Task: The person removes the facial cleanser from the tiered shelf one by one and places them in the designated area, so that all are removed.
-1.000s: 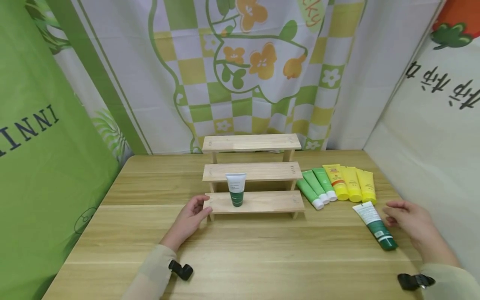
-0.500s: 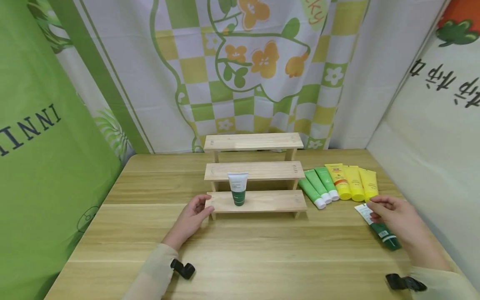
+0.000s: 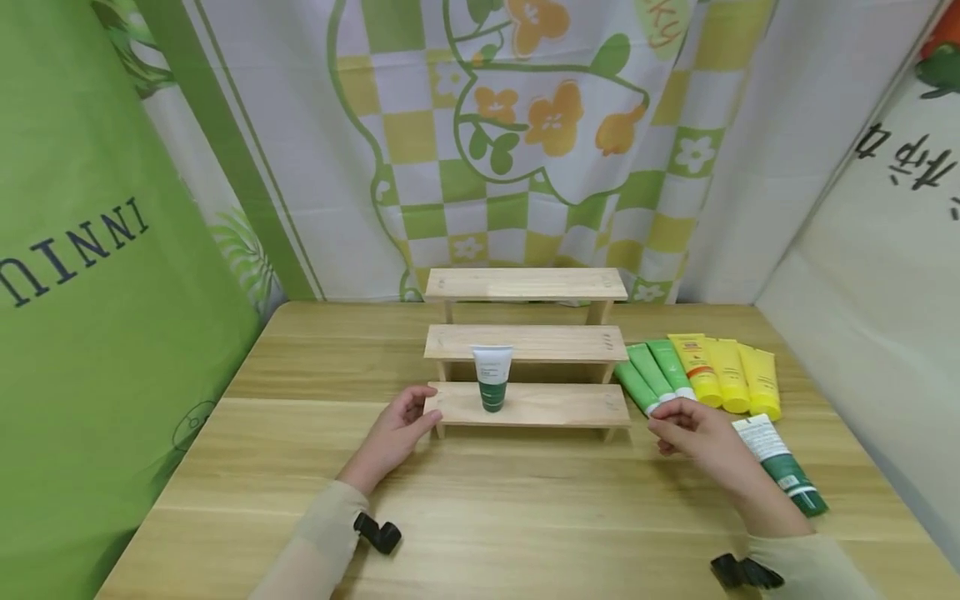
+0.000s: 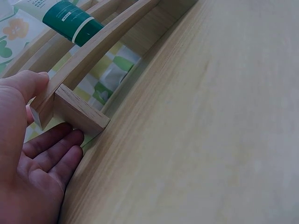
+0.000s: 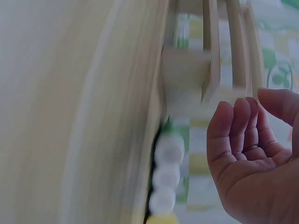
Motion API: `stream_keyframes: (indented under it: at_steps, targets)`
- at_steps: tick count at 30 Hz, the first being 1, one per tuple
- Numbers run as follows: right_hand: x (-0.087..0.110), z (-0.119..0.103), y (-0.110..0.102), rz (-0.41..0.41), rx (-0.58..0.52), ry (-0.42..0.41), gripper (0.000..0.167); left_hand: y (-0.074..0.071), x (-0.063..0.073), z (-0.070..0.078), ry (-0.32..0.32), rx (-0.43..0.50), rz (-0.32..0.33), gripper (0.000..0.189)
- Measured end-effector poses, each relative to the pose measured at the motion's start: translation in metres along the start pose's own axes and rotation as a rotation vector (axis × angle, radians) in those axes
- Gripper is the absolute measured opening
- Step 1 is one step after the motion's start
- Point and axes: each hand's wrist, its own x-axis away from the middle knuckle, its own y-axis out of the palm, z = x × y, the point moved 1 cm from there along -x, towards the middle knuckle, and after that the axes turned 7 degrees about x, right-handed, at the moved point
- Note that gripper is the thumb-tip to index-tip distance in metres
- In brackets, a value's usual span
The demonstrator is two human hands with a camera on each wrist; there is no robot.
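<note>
A three-step wooden display stand stands on the table, with a small white-and-green squeeze tube upright on its lowest step. My left hand holds the left end of that step. In the left wrist view its thumb lies on the board, with other fingers below it. My right hand is loosely curled with nothing in it, between the stand's right end and a larger white-and-green tube lying on the table. From the head view it covers some white caps of the green tubes.
Several yellow tubes lie in a row beside the green ones, right of the stand. A patterned curtain hangs behind the wooden table. Fabric walls close in the left and right sides.
My right hand has moved left, from beside the larger white-and-green tube, across it and toward the stand, carrying nothing. My left hand stays at the stand. The head view has shifted slightly.
</note>
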Motion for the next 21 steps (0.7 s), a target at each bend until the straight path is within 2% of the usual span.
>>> stream_keyframes:
  at_steps: [6, 10, 14, 18, 21]
  targets:
    - [-0.014, -0.028, 0.04, -0.066, -0.054, -0.123, 0.021, -0.002, -0.001, 0.0, 0.002, -0.008, 0.0, 0.038]
    - [-0.022, -0.045, 0.065, -0.094, -0.052, -0.164, 0.019, -0.002, -0.007, -0.016, -0.003, -0.005, 0.001, 0.04]
    - [-0.028, -0.058, 0.085, -0.122, -0.039, -0.195, 0.016, -0.002, -0.011, -0.029, -0.002, 0.014, 0.016, 0.039]
    - [-0.036, -0.066, 0.102, -0.128, -0.069, -0.202, 0.017, -0.002, -0.011, -0.032, 0.007, 0.024, 0.031, 0.037]
    - [-0.041, -0.069, 0.113, -0.102, -0.114, -0.196, 0.019, -0.003, -0.011, -0.032, 0.018, 0.025, 0.03, 0.036]
